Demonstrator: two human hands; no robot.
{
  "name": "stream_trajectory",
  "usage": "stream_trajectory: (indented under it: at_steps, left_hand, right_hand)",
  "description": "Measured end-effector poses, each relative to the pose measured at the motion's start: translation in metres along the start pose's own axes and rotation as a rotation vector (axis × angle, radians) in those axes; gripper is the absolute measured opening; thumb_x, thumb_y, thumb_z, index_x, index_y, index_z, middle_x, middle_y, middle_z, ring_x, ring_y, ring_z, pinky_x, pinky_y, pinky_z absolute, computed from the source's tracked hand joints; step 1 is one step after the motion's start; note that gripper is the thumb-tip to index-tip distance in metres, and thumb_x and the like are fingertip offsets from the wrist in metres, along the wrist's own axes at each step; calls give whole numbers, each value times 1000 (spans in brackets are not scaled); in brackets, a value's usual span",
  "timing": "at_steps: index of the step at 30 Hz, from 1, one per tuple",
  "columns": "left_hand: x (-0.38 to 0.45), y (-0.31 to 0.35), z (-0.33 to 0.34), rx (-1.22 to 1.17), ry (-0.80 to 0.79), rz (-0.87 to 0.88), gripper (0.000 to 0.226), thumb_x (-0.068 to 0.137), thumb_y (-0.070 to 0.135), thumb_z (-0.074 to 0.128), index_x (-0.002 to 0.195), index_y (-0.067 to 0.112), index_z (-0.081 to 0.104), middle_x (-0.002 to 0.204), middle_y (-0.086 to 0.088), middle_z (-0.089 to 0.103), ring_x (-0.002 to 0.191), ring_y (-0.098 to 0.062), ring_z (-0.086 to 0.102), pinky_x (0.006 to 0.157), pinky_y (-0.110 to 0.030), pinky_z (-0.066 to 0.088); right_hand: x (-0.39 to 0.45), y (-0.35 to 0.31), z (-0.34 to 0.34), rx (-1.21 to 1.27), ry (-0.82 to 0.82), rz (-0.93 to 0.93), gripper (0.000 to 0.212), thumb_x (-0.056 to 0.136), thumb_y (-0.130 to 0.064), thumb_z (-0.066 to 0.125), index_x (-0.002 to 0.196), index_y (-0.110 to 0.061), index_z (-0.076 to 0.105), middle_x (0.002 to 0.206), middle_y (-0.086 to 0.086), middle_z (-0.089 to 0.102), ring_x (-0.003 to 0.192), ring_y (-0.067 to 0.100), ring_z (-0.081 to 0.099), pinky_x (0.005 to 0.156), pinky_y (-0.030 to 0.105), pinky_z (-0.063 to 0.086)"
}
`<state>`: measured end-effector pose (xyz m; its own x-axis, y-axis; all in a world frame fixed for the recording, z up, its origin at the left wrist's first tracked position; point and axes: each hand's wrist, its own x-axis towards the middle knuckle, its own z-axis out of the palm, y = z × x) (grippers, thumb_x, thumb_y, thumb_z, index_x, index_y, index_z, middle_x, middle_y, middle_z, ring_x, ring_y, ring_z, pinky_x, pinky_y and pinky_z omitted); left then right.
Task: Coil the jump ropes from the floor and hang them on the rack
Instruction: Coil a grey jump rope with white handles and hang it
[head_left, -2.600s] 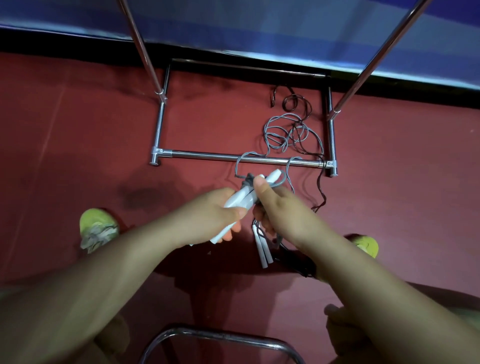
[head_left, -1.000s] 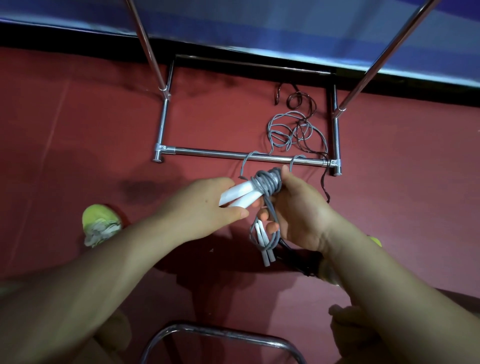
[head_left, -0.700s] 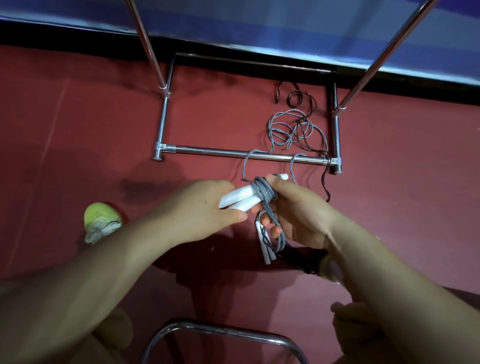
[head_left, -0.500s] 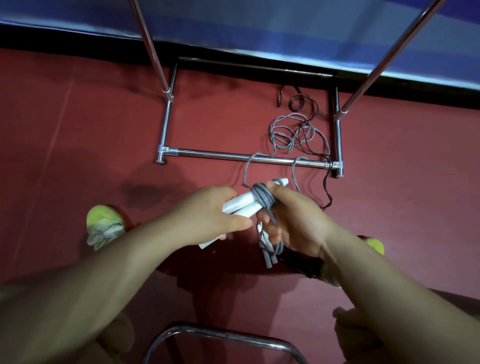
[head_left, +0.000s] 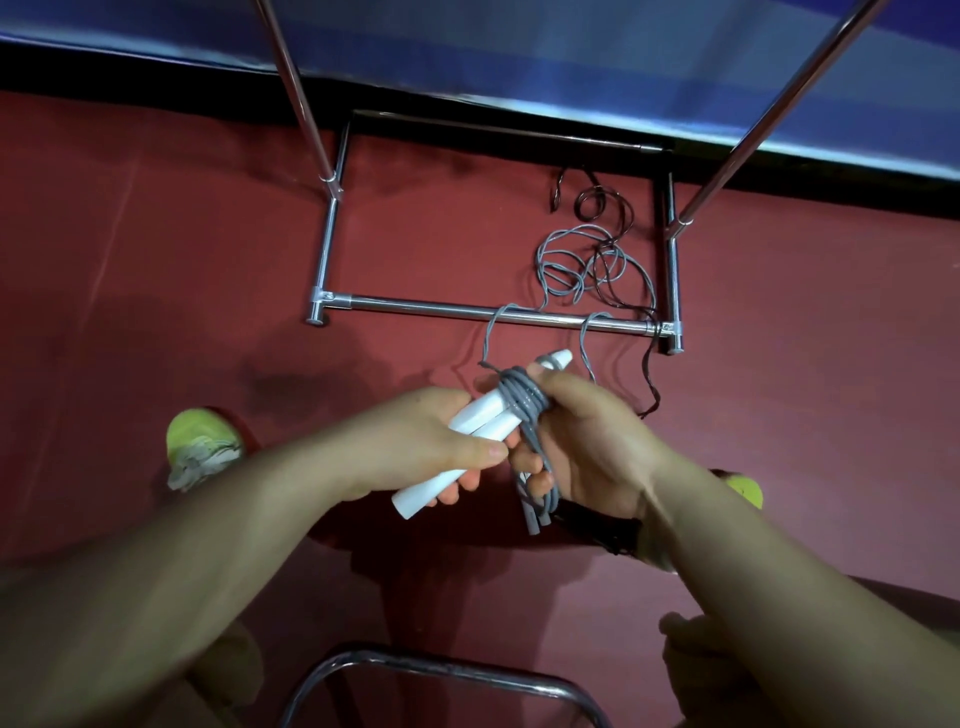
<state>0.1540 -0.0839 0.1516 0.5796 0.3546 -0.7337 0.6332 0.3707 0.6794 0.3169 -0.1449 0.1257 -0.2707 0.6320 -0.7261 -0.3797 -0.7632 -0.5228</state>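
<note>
Left hand (head_left: 415, 447): fingers wrapped round the two white handles (head_left: 483, 421), held side by side.
Right hand (head_left: 587, 447): gripping the grey rope (head_left: 522, 397) wound in a tight band round the handles, thumb on the coil.
Loose rope: two grey strands run up over the rack's low bar (head_left: 467, 310) to a tangle on the floor (head_left: 156, 249) inside the frame.
Dark rope (head_left: 605, 208): mixed into that tangle, one end trailing over the bar.
Nearby: yellow shoes (head_left: 200, 441), a curved metal tube (head_left: 441, 670) at the bottom edge.
</note>
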Motion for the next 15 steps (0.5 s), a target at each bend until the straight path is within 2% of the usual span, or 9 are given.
stream_trajectory:
  at_steps: [3,5,8,10,13,15]
  left_hand:
    - [0,1,1,-50,16,-19,11,94,23,55,84,17,56,61,0,60,48,-12,55,45,-22,44]
    - [2,2,-2,-126,22,-20,14,95,25,52,88,15,57,60,0,61,48,-12,54,46,-23,42]
    - [2,3,-6,-117,22,-17,14,96,25,51,89,14,57,59,1,61,48,-13,54,46,-23,42]
    - [2,3,-7,-96,25,-27,15,95,25,52,90,13,57,60,1,62,49,-14,54,47,-24,42]
    - [3,2,-7,-77,26,-47,15,95,26,53,92,12,58,62,0,63,50,-14,54,49,-26,42]
    - [4,1,-7,-65,36,-58,14,95,26,53,92,13,58,62,1,63,49,-13,55,49,-25,42]
  right_hand:
    - [-1,-4,3,-12,77,15,40,94,-48,36,106,-13,52,65,2,44,45,11,34,44,21,22]
    - [1,-9,-1,-73,194,-43,43,95,-53,37,90,-15,56,62,3,45,44,11,32,42,20,21]
    - [1,-14,-6,-235,313,-104,48,78,-67,54,76,-19,57,70,14,44,47,16,30,46,26,19]
    - [-1,-15,-9,-274,328,-108,47,73,-67,57,69,-20,60,69,14,46,47,17,32,48,29,19]
    - [-3,-17,-11,-366,340,-144,37,97,-46,46,83,-15,62,71,3,61,45,16,53,44,24,30]
    - [-4,-17,-9,-360,344,-160,36,101,-39,40,91,-12,62,79,5,65,53,19,62,43,24,36]
